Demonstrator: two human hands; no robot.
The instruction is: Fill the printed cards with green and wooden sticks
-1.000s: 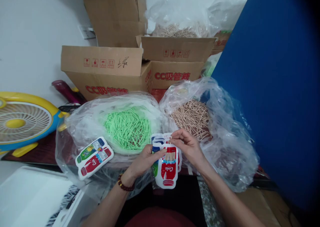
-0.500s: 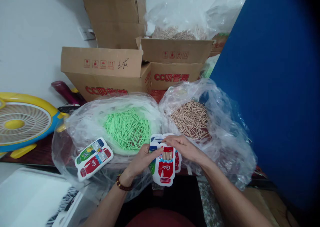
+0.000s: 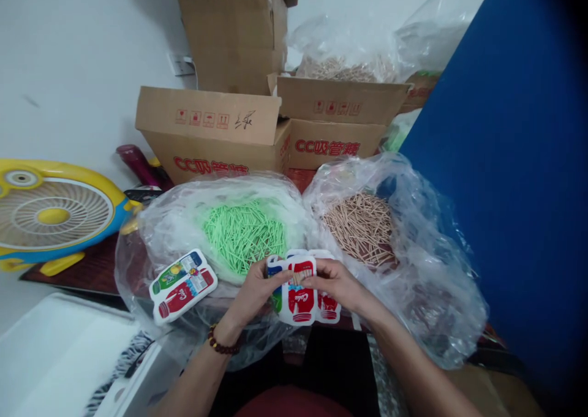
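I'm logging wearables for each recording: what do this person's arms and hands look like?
The left hand and right hand are ungloved, and no sleeves show on the forearms. A dark reddish-brown beaded bracelet circles the left wrist; the right wrist is bare.

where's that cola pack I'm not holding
In the head view, the loose cola pack lies left of centre on the clear plastic bag, left of the left hand and the green sticks.

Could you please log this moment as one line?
left hand: holding printed cards | right hand: holding them, thumb in front | nearby: green sticks, brown sticks
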